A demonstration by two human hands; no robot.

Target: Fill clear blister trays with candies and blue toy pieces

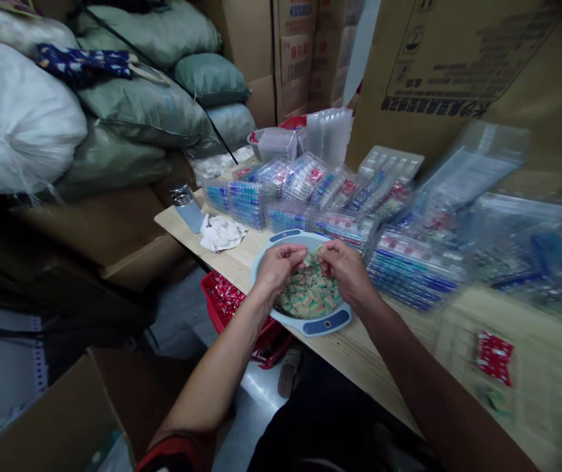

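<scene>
A light blue plastic basin (257,260) with dark blue handle patches stands near the table's front edge, filled with many small green-and-tan pieces (310,295). Over its far part, my left hand (279,263) pinches one small green-and-tan piece (308,259) between thumb and fingers. Close beside it, my right hand (345,265) is closed in a pinch, with a greenish bit showing at its fingertips. Whether both hands hold the same piece, I cannot tell.
Clear plastic packs (246,203) of blue items line the table's back. A white cloth (221,233) and a bluish container (187,210) lie left. A red crate (206,288) with red packets sits below. At right is a clear tray (462,341) holding a red packet (494,357).
</scene>
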